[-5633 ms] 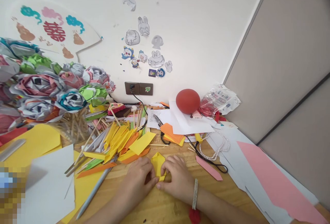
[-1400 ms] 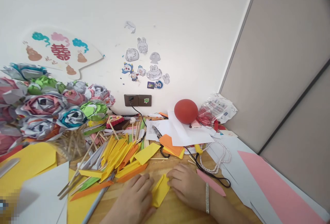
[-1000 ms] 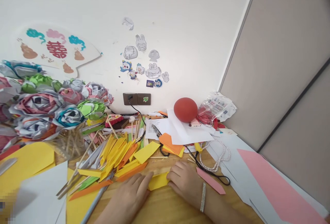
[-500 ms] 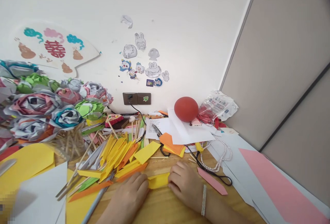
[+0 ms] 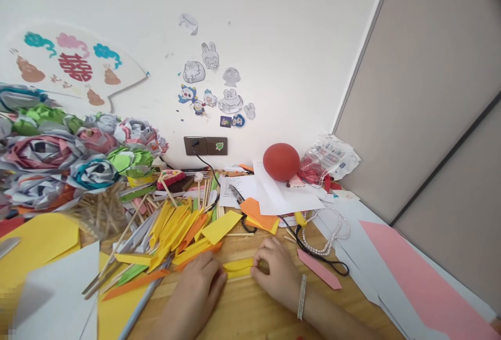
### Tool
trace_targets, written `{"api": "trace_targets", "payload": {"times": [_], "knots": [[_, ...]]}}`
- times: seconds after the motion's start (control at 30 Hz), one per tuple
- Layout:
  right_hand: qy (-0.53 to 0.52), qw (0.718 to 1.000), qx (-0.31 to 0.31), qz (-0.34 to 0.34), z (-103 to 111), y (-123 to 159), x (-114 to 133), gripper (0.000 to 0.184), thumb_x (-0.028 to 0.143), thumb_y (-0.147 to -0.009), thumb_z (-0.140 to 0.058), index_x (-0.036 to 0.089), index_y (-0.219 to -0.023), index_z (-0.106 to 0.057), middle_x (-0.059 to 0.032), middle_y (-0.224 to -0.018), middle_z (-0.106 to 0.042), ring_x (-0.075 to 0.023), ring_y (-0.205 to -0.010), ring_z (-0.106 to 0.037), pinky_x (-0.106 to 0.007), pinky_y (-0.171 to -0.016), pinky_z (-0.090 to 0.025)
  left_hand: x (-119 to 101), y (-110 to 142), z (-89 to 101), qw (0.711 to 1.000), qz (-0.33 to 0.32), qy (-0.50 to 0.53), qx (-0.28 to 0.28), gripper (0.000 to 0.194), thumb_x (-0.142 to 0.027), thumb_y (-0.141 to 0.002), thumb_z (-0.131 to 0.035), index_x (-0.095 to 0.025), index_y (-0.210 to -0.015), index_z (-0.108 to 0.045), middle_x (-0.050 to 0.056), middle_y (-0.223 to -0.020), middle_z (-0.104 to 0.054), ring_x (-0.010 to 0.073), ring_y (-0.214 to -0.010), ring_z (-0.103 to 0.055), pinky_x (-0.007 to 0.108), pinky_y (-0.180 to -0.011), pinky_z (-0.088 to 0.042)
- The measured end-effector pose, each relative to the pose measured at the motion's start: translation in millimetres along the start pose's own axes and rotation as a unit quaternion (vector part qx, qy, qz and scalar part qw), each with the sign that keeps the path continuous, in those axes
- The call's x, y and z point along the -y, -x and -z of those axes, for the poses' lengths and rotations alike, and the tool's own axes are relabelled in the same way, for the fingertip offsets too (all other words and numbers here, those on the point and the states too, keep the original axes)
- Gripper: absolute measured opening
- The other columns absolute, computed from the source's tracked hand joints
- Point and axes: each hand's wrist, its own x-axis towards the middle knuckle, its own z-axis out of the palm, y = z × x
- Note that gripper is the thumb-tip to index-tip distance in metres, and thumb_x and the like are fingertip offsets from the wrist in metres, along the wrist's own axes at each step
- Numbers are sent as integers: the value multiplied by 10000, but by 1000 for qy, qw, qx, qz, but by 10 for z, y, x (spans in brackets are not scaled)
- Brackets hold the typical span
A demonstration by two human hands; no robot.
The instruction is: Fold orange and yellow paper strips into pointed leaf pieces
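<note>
Between my two hands, low over the wooden table, is a narrow folded strip of yellow paper (image 5: pixel 238 267). My left hand (image 5: pixel 202 280) has its fingers closed at the strip's left end. At the right end, my right hand (image 5: pixel 274 269) pinches the paper between thumb and forefinger; a bracelet circles that wrist. Just beyond my left hand lies a heap of folded yellow paper strips (image 5: pixel 174 230), with an orange strip (image 5: pixel 135 284) to its left. A pink paper strip (image 5: pixel 319 268) rests to the right of my right hand.
Paper flowers (image 5: pixel 43 152) crowd the left side. A red balloon (image 5: pixel 281 162) sits on white sheets at the back, near a box cutter (image 5: pixel 236 194). A bead necklace (image 5: pixel 332 246) and black cord lie right. Long pink paper (image 5: pixel 426 282) covers the right edge.
The yellow strip looks narrower, with its fold now flatter. My right hand's thumb and forefinger have come into a clearer pinch. The whole view has shifted slightly.
</note>
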Motion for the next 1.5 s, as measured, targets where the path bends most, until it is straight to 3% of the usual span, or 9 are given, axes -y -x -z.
{"api": "trace_targets", "payload": {"times": [0.27,0.37,0.53,0.67,0.8,0.97,1.2,1.37,1.5], "knots": [[37,999,-31,0,-41,1,-16,153,46,-670,-653,162,-629,-562,-3,-729,-541,-178,-766,-492,-288,-691,-363,-43,-52,-45,997,37,-72,18,213,-206,-865,-408,-166,-762,-590,69,-823,-597,242,-826,-564,365,-752,-417],[57,996,-24,66,-100,10,-13,149,49,-711,-658,172,-777,-605,-14,-802,-549,-176,-794,-489,-283,-698,-371,-36,-59,-59,996,35,-76,22,206,-202,-870,-413,-165,-777,-593,65,-825,-600,239,-833,-565,361,-754,-413],[99,979,-39,174,-190,23,-17,117,319,-782,-695,224,-836,-653,-20,-833,-548,-180,-790,-464,-301,-707,-360,-30,-57,-60,996,35,-79,24,201,-214,-872,-430,-171,-774,-600,65,-841,-605,236,-838,-566,351,-753,-415],[148,954,11,261,-37,28,-81,183,207,-836,-608,334,-952,-670,-28,-945,-545,-200,-870,-445,-325,-711,-333,-25,-50,-59,996,33,-86,16,201,-210,-861,-441,-169,-763,-612,69,-834,-612,240,-833,-570,351,-746,-418],[156,953,59,253,212,31,-176,394,78,-750,-592,372,-1004,-660,-22,-948,-539,-194,-859,-442,-323,-703,-335,-6,-36,-64,997,26,-68,-2,197,-233,-857,-450,-185,-752,-611,54,-815,-614,235,-817,-576,349,-736,-422],[149,958,76,232,379,24,-218,384,14,-711,-548,301,-927,-684,-30,-936,-550,-185,-859,-469,-313,-714,-369,41,-13,-87,998,16,-47,-25,193,-236,-855,-447,-192,-726,-584,45,-778,-605,228,-773,-578,355,-713,-439],[177,923,40,340,250,-29,-150,183,93,-793,-520,176,-944,-582,-66,-1034,-604,-200,-904,-492,-346,-784,-398,112,25,-135,979,-134,-58,-145,184,-195,-885,-392,-208,-944,-566,59,-931,-597,209,-852,-571,323,-733,-475],[201,901,23,384,93,-72,-126,148,125,-881,-477,166,-992,-566,-36,-892,-645,-167,-765,-494,-319,-732,-398,84,23,-126,958,-222,-109,-142,259,-162,-933,-325,-191,-943,-582,41,-888,-614,189,-781,-562,311,-703,-472],[213,908,18,360,37,-72,-159,136,141,-916,-458,189,-915,-585,-37,-834,-629,-170,-778,-495,-318,-728,-383,73,5,-112,954,-226,-161,-113,241,-125,-918,-360,-168,-947,-596,53,-916,-628,206,-803,-565,335,-712,-471]]}}
